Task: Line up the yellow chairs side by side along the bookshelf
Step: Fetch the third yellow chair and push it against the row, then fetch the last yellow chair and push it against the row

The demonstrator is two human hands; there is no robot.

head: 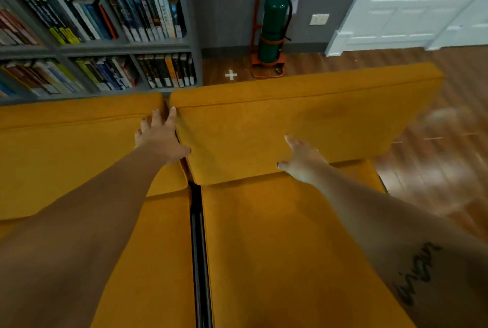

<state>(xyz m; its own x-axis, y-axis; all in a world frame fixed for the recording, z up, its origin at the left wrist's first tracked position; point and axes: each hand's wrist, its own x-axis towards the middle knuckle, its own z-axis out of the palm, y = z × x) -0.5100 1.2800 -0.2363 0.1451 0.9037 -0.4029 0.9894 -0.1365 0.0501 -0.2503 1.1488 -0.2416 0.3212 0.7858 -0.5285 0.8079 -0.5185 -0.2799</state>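
Wood floor [369,59], bookshelf [118,46] behind yellow chairs [290,248]; left hand [161,137], right hand [302,161] flat, fingers straight, on them.

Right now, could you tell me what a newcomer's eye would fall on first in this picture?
Two yellow chairs fill the lower frame: the left chair and the right chair sit side by side, a narrow dark gap between them, by the grey bookshelf. The left hand rests open where the backrests meet; the right hand lies flat on the right chair's back cushion. Beyond, a green fire extinguisher stands against the wall.
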